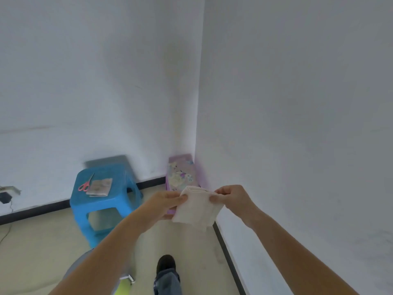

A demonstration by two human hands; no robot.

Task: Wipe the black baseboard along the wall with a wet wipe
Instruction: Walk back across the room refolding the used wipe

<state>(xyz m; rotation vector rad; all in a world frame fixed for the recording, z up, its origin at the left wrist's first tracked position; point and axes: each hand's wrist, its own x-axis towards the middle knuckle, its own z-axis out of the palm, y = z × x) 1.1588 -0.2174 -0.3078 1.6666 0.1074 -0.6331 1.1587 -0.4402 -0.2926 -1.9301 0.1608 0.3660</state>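
A white wet wipe hangs partly folded between both hands, held up in front of the room corner. My left hand pinches its upper left edge and my right hand pinches its upper right edge. The black baseboard runs along the foot of the right wall, from below the wipe toward me. Another stretch of black baseboard lines the back wall on the left, partly hidden by the stool.
A blue plastic stool stands against the back wall with pink scissors and a small packet on top. A purple flowered box leans in the corner. My shoe is on the beige floor. A cable trails at far left.
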